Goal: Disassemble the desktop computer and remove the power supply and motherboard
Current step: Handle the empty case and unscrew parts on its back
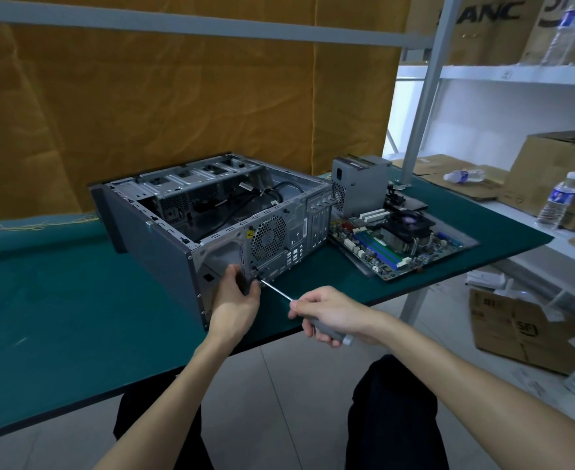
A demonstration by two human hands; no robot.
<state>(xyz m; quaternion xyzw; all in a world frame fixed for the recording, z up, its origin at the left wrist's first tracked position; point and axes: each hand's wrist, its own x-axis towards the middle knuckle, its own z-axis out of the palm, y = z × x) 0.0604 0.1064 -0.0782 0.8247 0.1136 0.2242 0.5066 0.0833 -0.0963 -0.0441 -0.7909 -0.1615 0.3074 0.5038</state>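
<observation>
Gripping grey-handled screwdriver (308,315), right hand (330,312), left hand (237,296) pinching boxy metal case (164,239) corner.

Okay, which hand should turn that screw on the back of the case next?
Right. The right hand already grips the screwdriver, its tip at the case rear; the left hand is steadying there.

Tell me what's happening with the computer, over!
Right hand grips screwdriver, tip at case rear. Left hand steadies case corner. Power supply, motherboard already out. Nothing blocking.
</observation>
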